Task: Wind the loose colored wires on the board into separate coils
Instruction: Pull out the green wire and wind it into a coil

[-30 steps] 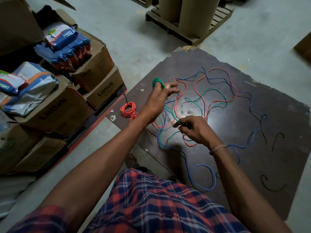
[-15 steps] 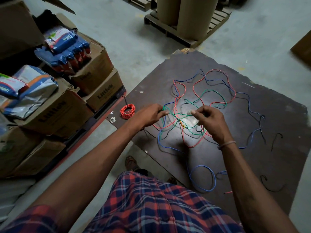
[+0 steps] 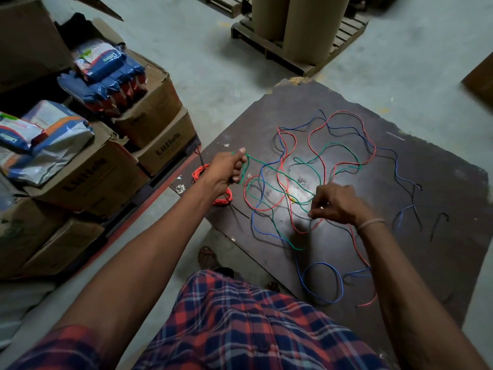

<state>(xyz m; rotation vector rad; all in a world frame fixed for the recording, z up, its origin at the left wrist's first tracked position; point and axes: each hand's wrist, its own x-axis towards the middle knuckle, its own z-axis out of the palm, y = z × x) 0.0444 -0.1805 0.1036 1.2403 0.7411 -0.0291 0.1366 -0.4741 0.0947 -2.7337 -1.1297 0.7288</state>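
Observation:
A dark board (image 3: 440, 182) lies on the floor with loose wires tangled across it: a green wire (image 3: 344, 148), a red wire (image 3: 346, 113) and a blue wire (image 3: 320, 283). My left hand (image 3: 226, 169) grips the green wire near its end, over the board's left edge. My right hand (image 3: 336, 204) pinches the green wire lower in the tangle, near the board's middle. The green wire runs slack between the two hands. A wound orange-red coil (image 3: 222, 198) lies at the board's left edge, partly hidden under my left wrist.
Stacked cardboard boxes (image 3: 88, 177) with blue and white packets on top stand to the left. A wooden pallet (image 3: 293, 57) with cardboard rolls is behind the board. Short black wire pieces (image 3: 437, 225) lie at the board's right. My sandalled foot (image 3: 208, 257) is by the near edge.
My left hand has pulled left and away from the tangle, drawing the green wire out. My right hand has moved down and nearer along the green wire.

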